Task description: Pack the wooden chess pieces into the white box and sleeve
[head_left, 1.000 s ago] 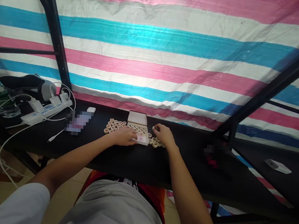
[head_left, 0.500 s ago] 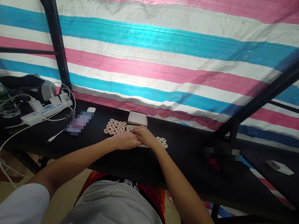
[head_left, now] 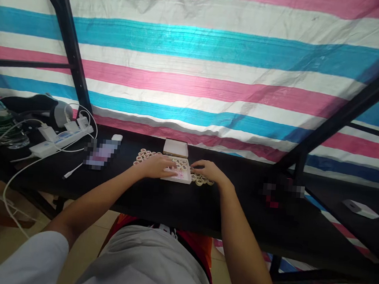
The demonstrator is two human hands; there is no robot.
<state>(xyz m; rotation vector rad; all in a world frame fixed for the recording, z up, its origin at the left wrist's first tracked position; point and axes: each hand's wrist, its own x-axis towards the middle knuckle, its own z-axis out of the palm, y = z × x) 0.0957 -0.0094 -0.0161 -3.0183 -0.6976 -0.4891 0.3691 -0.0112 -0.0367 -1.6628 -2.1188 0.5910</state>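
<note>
A shallow white box (head_left: 175,179) holds several round Chinese chess pieces (head_left: 181,163) in its far part, with pink markings on its bare near floor. Over the box's left side reaches my left hand (head_left: 158,166), fingers stretched out and apart; it hides part of the box and what lies under the palm. My right hand (head_left: 211,171) is just right of the box, fingers bent downward and apart, over a group of black-marked chess pieces (head_left: 199,181). Its fingertips are close to a piece beside the box's right wall; contact is unclear. Red-marked chess pieces (head_left: 142,155) lie left of the box.
Behind the box stands its open lid (head_left: 175,148). Left on the black table (head_left: 237,199) are a blurred phone (head_left: 101,154), a white earbud case (head_left: 117,138), a cable, a power strip (head_left: 61,142) and a bottle (head_left: 3,125). A white device (head_left: 360,209) lies far right.
My hands, which were together over the box, have moved apart: the left over the box's left side, the right to the pieces on the right. The box's inside now shows.
</note>
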